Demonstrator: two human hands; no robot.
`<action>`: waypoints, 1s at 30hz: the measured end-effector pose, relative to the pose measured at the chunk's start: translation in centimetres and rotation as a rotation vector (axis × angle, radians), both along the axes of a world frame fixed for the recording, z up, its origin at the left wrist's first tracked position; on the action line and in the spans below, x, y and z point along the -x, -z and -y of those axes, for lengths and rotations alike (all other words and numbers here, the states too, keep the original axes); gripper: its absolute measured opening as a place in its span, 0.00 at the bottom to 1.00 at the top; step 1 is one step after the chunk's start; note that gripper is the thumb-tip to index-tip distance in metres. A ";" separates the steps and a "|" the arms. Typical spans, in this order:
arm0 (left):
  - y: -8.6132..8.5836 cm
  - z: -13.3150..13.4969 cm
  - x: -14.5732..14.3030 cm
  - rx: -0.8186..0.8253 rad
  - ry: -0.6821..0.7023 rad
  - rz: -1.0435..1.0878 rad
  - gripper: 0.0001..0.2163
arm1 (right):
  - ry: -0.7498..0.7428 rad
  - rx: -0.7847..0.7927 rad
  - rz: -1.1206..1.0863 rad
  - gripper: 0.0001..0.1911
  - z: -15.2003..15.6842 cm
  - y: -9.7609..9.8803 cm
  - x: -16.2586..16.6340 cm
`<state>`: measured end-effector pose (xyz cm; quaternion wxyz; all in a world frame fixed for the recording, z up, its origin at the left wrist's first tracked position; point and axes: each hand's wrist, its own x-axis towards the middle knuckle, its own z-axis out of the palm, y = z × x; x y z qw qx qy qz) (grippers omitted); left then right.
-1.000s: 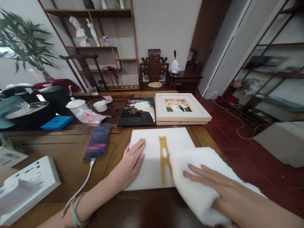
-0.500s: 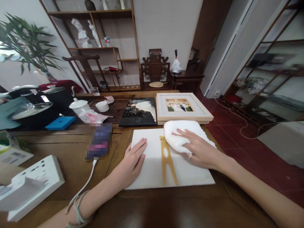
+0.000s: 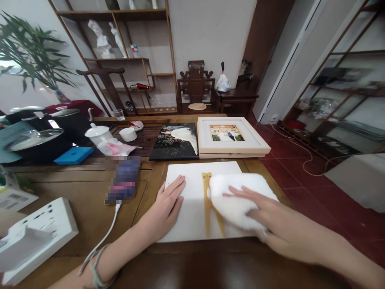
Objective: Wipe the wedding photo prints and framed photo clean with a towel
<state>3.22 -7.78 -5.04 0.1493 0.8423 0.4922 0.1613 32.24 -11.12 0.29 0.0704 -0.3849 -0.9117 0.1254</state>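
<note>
A person's right hand lies over a fluffy white cloth on the right side of a white panel, fingers on top; whether they pinch the fabric cannot be told. The left hand rests flat on the panel's left side, fingers together, gripping nothing. Between them, on the panel, a yellow two-legged piece with a cat-like head lies partly under the cloth. The cloth looks soft and light, easily bunched from above; the panel appears stiff and fairly light, best taken by opposite edges, and its smooth face may prove slippery. The panel lies on a brown wooden table, near a dark photo print and a pale-framed picture, with a white power strip at the left. Beyond stand a carved chair, a display shelf and, to the right, red floor tiles.
</note>
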 end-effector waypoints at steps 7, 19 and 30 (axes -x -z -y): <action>-0.1 0.0 -0.1 0.010 -0.003 0.003 0.20 | 0.122 -0.225 -0.112 0.17 -6.7 2.9 3.2; 0.2 0.0 0.0 -0.009 0.000 0.004 0.20 | -0.195 -0.046 -0.010 0.21 4.1 1.4 3.7; -0.1 0.1 0.0 -0.013 0.008 0.031 0.20 | 0.043 -0.116 -0.113 0.18 -6.3 2.0 6.7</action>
